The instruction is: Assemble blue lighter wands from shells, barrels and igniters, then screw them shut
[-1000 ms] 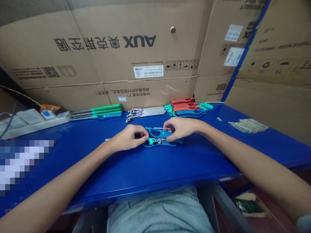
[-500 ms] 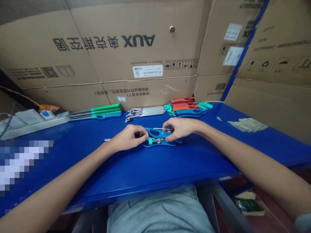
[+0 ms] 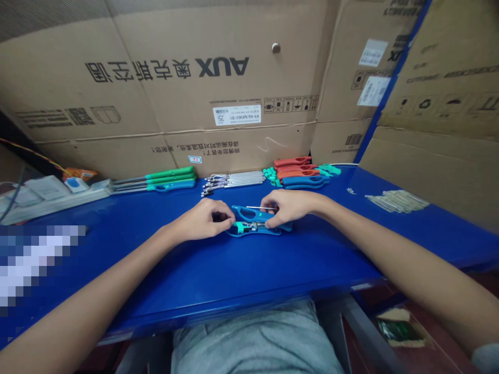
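Two blue halves of a long-necked lighter casing lie between my hands; the near half (image 3: 255, 233) is open, with metal parts, a wire and a green trigger (image 3: 239, 227) in it. The other half (image 3: 253, 213) lies just behind it. My left hand (image 3: 208, 219) is closed, thumb and finger pinching at the left end of the near half, by the trigger. My right hand (image 3: 286, 208) is closed around a thin metal rod (image 3: 255, 208) that points left, and its thumb presses at the right part of the metal parts. Its other fingertips are partly hidden.
Behind are finished-looking green and blue lighters (image 3: 171, 179), metal tubes with wires (image 3: 244, 178), green triggers (image 3: 273, 175) and red, orange and blue casings (image 3: 298, 173). Pale sticks (image 3: 397, 201) lie right, a power strip (image 3: 58, 200) left. Cardboard (image 3: 175, 104) walls the back.
My left hand has shifted slightly left, and the metal tube end that stuck out beyond it is no longer visible. My right hand has barely moved.
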Motion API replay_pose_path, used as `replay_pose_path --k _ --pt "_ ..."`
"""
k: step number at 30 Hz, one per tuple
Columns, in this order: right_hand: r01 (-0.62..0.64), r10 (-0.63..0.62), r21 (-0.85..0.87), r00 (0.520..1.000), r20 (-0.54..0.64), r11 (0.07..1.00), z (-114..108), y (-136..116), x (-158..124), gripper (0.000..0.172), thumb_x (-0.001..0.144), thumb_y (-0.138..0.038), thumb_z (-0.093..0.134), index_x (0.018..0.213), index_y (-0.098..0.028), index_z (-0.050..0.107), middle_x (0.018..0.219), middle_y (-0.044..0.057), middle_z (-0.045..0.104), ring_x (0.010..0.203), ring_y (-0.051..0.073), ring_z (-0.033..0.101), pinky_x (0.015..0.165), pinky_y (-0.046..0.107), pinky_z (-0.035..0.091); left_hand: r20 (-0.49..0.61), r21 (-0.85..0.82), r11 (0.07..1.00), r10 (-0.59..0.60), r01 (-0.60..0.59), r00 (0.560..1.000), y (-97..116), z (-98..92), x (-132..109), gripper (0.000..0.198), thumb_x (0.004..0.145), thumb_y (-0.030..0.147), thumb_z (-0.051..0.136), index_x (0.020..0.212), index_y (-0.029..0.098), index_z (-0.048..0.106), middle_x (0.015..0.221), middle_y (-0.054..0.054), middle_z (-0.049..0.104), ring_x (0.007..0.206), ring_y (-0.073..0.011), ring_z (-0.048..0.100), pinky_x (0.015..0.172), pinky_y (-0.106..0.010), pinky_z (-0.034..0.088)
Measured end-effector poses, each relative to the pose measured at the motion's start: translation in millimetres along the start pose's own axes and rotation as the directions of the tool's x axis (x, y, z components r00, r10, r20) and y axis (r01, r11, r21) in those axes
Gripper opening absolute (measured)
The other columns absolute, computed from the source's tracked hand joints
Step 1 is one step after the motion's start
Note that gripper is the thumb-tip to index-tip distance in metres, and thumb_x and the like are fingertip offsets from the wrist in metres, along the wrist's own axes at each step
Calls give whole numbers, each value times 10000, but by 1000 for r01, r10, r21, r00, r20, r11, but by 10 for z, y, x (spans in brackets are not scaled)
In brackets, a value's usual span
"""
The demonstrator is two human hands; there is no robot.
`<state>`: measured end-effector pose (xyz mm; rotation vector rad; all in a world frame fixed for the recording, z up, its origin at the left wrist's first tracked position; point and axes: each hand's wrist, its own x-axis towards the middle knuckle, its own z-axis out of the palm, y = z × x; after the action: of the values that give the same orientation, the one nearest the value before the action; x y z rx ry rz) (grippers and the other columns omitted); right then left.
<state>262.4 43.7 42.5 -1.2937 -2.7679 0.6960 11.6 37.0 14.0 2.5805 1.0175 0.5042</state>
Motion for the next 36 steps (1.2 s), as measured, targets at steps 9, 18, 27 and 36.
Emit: replay_pose_path --k 9,18,27,36 --pt "-21 21 -20 1000 11 1000 -16 -25 -10 300 674 -383 667 869 -161 612 792 7 599 644 127 488 559 246 359 53 91 990 107 -112 993 -37 -172 -64 150 781 230 622 784 189 766 891 -36 744 829 -167 668 785 -250 499" --pt "-7 8 -38 1000 8 999 -7 -18 -11 320 684 -387 666 901 -154 629 800 12 610 641 127 488 552 245 353 78 86 989 113 -120 991 -15 -200 -71 147 773 225 627 801 182 765 870 -40 739 804 -167 666 778 -261 504" --pt "58 -51 64 994 -96 996 -70 -5 -56 425 652 -389 734 979 -133 645 830 29 617 667 138 536 582 248 405 -90 101 993 79 -70 993 -17 -263 -105 153 768 238 565 714 162 686 783 -30 712 717 -153 636 713 -265 492" --pt "157 -151 51 983 -102 986 7 -69 -44 394 667 -359 748 983 -135 681 836 25 642 663 127 537 593 237 405 -52 182 983 39 -29 998 -34 -294 -112 196 731 301 610 839 159 690 815 -29 704 734 -164 619 696 -264 483"
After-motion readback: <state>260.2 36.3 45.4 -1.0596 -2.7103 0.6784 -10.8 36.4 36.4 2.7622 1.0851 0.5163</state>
